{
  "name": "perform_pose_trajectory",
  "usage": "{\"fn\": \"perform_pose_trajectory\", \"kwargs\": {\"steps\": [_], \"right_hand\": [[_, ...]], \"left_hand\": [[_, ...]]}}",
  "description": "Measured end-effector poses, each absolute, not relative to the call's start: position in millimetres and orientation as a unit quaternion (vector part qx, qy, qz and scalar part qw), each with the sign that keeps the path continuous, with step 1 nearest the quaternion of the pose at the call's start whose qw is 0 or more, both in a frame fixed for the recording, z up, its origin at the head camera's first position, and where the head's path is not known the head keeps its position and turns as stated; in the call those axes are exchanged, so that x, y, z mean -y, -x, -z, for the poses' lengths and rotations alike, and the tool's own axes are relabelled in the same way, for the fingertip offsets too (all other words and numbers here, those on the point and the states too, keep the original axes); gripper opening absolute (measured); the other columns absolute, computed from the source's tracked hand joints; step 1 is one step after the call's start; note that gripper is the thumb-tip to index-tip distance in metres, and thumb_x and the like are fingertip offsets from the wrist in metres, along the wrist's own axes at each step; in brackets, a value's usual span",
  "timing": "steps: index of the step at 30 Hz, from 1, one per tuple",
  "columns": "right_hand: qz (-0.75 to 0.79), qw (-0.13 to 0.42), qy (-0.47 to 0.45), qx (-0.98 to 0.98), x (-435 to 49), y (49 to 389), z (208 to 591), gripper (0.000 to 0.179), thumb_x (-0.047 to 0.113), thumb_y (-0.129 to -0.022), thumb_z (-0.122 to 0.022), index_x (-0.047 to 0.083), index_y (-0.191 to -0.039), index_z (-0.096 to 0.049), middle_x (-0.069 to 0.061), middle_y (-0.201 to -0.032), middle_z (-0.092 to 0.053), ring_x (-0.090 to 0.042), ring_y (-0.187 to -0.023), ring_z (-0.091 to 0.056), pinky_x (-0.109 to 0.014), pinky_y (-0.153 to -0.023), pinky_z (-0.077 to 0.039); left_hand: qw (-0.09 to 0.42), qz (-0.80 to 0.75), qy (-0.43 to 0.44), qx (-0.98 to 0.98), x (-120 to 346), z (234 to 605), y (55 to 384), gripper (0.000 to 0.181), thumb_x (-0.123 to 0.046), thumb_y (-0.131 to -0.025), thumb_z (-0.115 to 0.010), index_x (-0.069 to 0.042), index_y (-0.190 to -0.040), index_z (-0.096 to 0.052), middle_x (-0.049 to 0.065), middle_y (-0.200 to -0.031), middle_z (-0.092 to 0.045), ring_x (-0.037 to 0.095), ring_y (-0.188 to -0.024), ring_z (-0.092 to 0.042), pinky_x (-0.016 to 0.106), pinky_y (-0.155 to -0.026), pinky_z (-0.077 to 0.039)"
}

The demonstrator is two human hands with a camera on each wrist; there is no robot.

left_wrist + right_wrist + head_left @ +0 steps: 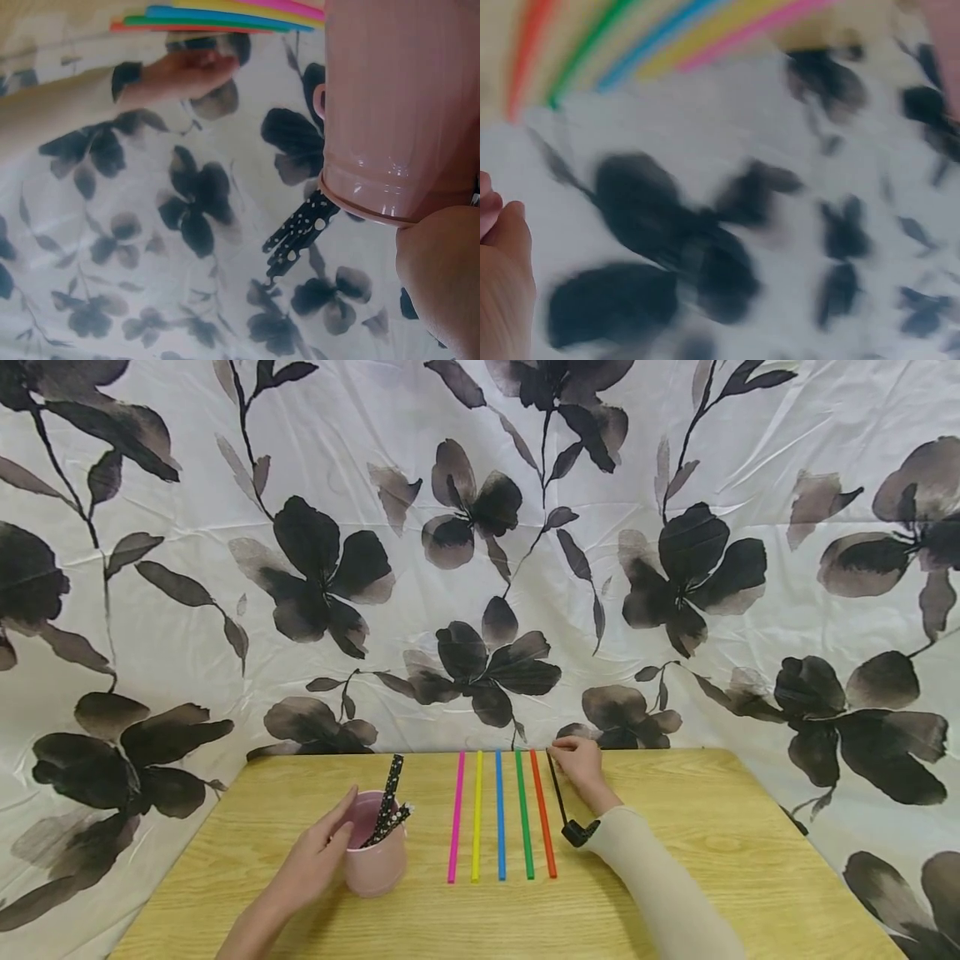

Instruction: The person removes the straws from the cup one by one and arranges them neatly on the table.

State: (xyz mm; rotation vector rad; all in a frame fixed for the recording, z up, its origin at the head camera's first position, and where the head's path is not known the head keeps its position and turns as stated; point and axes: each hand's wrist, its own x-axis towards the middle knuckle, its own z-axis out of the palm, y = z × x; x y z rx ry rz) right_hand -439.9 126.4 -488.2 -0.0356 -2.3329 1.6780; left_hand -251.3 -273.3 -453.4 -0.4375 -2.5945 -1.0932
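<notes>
A: Surroundings?
B: Floral cloth (480, 668) behind table's (690, 810) far edge; wrist cam (579, 833) meets thin black stick's (557, 789) near end, so can't tell if it runs on beneath.

A: Nos.?
B: 1 pink cup (375, 870) toward table's L edge, w/ min. 2 dotted black strips (393, 777); 5 coloured straws (500, 818) mid-table; 1 stick, its tip by far edge, R of straws.

A: Axis?
B: Stick approx. far-to-near, far tip slanting L.

A: Hands?
B: L hand (318, 852) grips cup; R hand (583, 770) pinches stick's far tip.
</notes>
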Motion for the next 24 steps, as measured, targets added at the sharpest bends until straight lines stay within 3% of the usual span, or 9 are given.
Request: {"fn": "perform_pose_trajectory", "kwargs": {"steps": [4,7,13,17,24], "right_hand": [[-0.61,0.113,-0.051,0.783,-97.5,419.0,452.9,0.02,0.015,-0.077,-0.068,0.002,-0.092,-0.068,-0.013,-0.079,-0.064,-0.028,-0.061,-0.06,-0.044,-0.06,-0.052],[-0.631,0.084,-0.107,0.764,-75.1,394.1,430.3,0.017,0.017,-0.077,-0.068,0.005,-0.089,-0.068,-0.016,-0.08,-0.063,-0.025,-0.058,-0.058,-0.044,-0.059,-0.052],[-0.642,0.006,-0.217,0.735,-38.7,334.4,392.9,0.019,0.015,-0.08,-0.065,0.001,-0.092,-0.067,-0.018,-0.08,-0.062,-0.04,-0.066,-0.055,-0.045,-0.058,-0.051],[-0.627,-0.027,-0.26,0.734,-17.6,302.6,383.9,0.016,0.014,-0.081,-0.064,0.003,-0.093,-0.067,-0.015,-0.082,-0.064,-0.034,-0.066,-0.057,-0.047,-0.059,-0.051],[-0.585,-0.042,-0.328,0.741,9.1,272.9,388.4,0.018,0.01,-0.081,-0.064,0.006,-0.098,-0.067,-0.008,-0.079,-0.064,-0.016,-0.058,-0.058,-0.036,-0.051,-0.052]], "left_hand": [[0.15,0.379,0.156,0.9,275.0,453.0,251.9,0.046,-0.019,-0.095,-0.038,-0.019,-0.139,-0.026,0.007,-0.138,-0.031,0.025,-0.123,-0.032,0.042,-0.098,-0.027],[0.149,0.379,0.158,0.9,275.4,453.8,252.5,0.046,-0.018,-0.095,-0.038,-0.02,-0.139,-0.025,0.006,-0.139,-0.031,0.025,-0.123,-0.031,0.041,-0.098,-0.027],[0.143,0.386,0.157,0.898,274.9,454.0,253.6,0.047,-0.019,-0.095,-0.038,-0.024,-0.14,-0.023,0.005,-0.138,-0.031,0.025,-0.123,-0.031,0.043,-0.099,-0.027],[0.141,0.386,0.157,0.898,274.9,453.9,253.1,0.047,-0.018,-0.095,-0.038,-0.024,-0.14,-0.023,0.004,-0.139,-0.031,0.025,-0.123,-0.031,0.042,-0.099,-0.027],[0.142,0.389,0.157,0.897,273.5,452.9,250.3,0.047,-0.017,-0.095,-0.038,-0.022,-0.14,-0.024,0.005,-0.138,-0.032,0.023,-0.123,-0.031,0.041,-0.098,-0.027]]}}
